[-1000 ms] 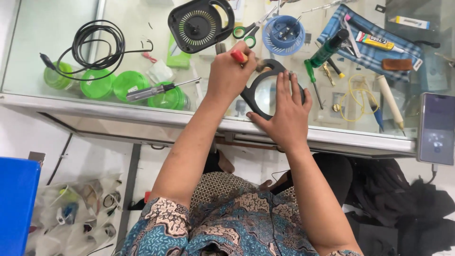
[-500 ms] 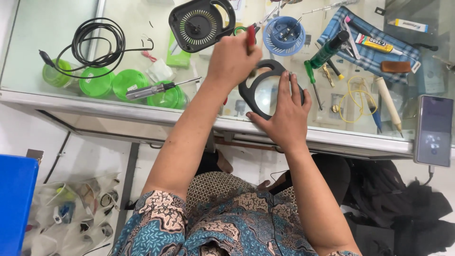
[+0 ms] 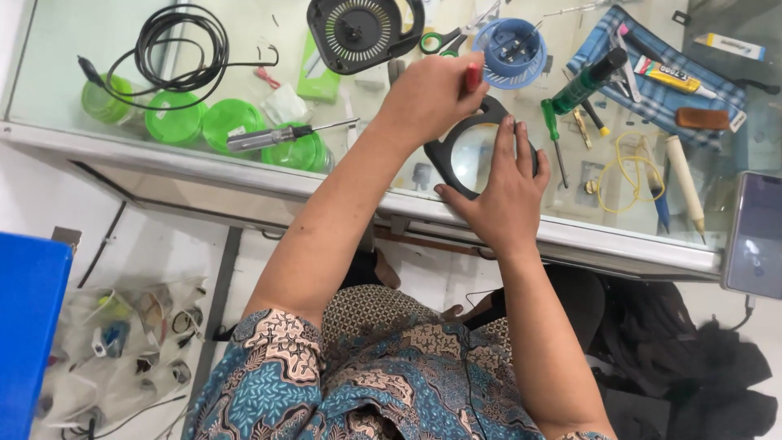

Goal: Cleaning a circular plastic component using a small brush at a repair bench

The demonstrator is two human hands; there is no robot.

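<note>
My right hand (image 3: 498, 191) lies flat over a black ring-shaped frame (image 3: 444, 159) with a clear round middle, holding it down on the glass counter (image 3: 244, 167). My left hand (image 3: 428, 98) is closed around a red-handled tool (image 3: 473, 77), whose tip is hidden behind the fingers, just above the ring's far edge. A round black fan housing with a slotted grille (image 3: 362, 33) lies beyond my left hand. A blue round fan part (image 3: 511, 50) sits to its right.
A green screwdriver (image 3: 582, 85), glue tube (image 3: 672, 77) and pens lie on a blue cloth at the right. A grey screwdriver (image 3: 281, 136), green lids (image 3: 175, 118) and a coiled black cable (image 3: 175, 45) lie left. A phone (image 3: 753, 236) sits at the right edge. A blue box (image 3: 24, 326) stands below left.
My left hand with the red-handled tool shifted slightly along the ring's upper edge. My right hand stayed pressed on the ring.
</note>
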